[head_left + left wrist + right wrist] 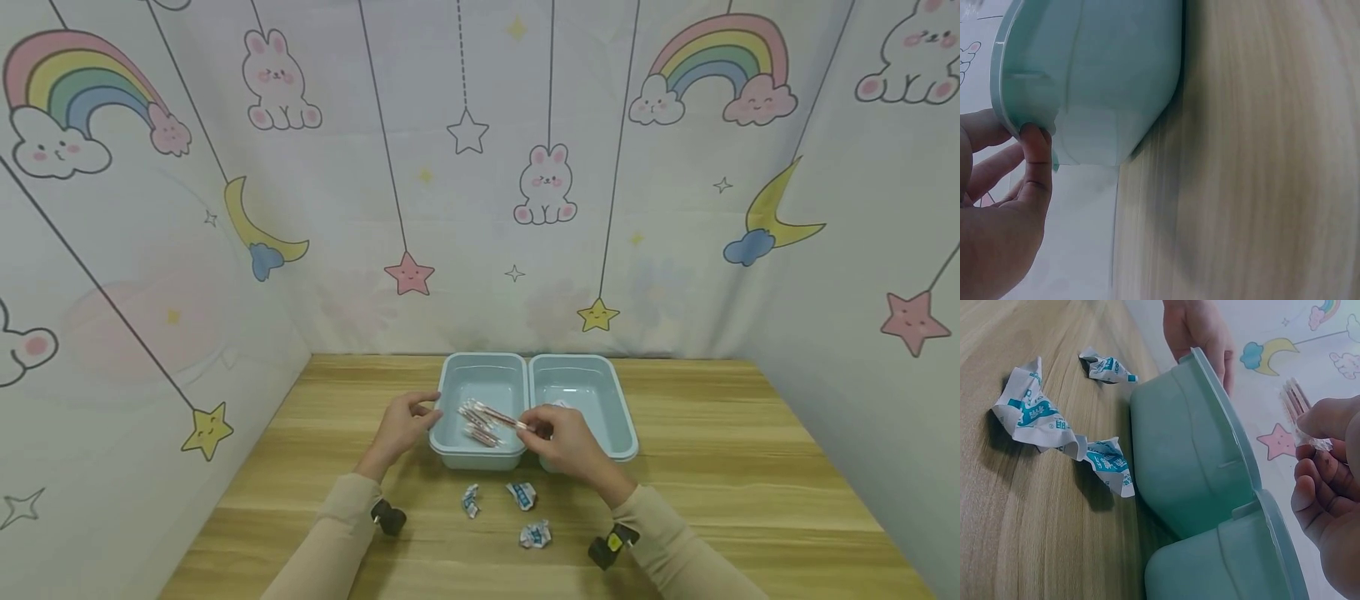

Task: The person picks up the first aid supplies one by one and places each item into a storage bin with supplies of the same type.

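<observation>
My left hand (402, 427) pinches the left rim of the left light-blue plastic bin (480, 360); in the left wrist view its thumb (1036, 156) presses the bin's outer wall. Over the right side of that bin, my right hand (567, 437) pinches a slim clear-wrapped packet of reddish-brown sticks (1297, 403) between thumb and fingertips. Several similar wrapped packets (480, 436) lie in a loose pile on the bin's floor. Their exact kind cannot be told.
A second light-blue bin (581, 362) stands against the first on the right, with something white partly hidden behind my right hand. Crumpled white-and-blue papers (536, 534) lie on the wooden table (705, 467) in front. A patterned cloth (480, 225) hangs behind.
</observation>
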